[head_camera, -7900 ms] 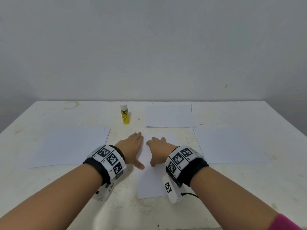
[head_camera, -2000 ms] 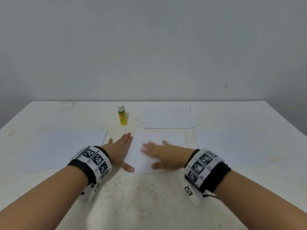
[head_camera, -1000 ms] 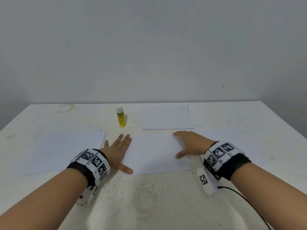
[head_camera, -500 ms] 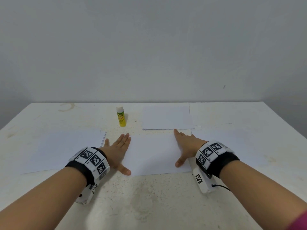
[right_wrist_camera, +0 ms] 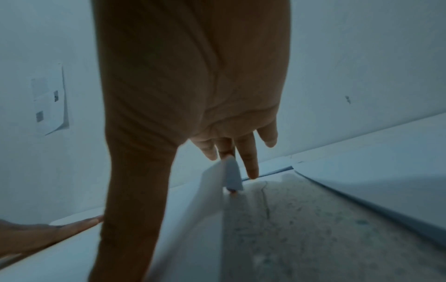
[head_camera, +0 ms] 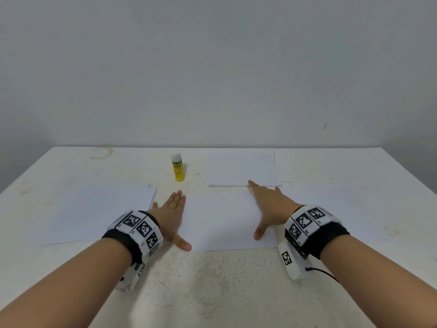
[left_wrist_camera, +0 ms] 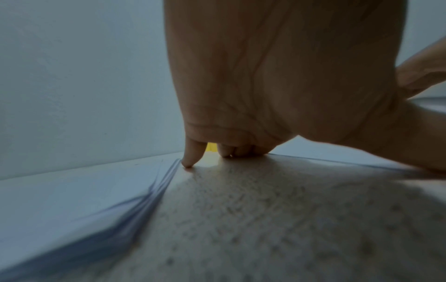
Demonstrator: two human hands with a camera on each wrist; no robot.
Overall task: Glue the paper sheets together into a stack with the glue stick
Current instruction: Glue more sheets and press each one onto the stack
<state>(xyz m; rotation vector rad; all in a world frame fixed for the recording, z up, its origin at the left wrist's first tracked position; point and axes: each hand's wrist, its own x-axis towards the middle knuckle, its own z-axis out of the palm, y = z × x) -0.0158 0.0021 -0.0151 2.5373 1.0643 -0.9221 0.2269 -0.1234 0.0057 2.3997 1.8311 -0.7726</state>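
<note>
A white centre sheet [head_camera: 224, 221] lies crosswise on the table between my hands. My left hand [head_camera: 172, 216] rests flat at its left edge, with straight fingers [left_wrist_camera: 188, 160] touching the table. At the sheet's right edge my right hand [head_camera: 269, 207] lies flat with its fingers stretched out. In the right wrist view the sheet's far right corner [right_wrist_camera: 231, 175] curls up against those fingers [right_wrist_camera: 249, 162]. The yellow glue stick [head_camera: 177, 168] stands upright and capped at the back, beyond my left hand. Neither hand holds anything.
Paper stacks lie around the centre sheet: a left stack [head_camera: 94, 214], a back stack [head_camera: 241, 169] and a right stack [head_camera: 331, 209]. The white table [head_camera: 212, 292] is rough and stained. A grey wall stands behind it.
The centre sheet has been turned from lengthwise to crosswise. My right hand slid from its middle to its right edge and then a little farther back. The left hand has stayed put.
</note>
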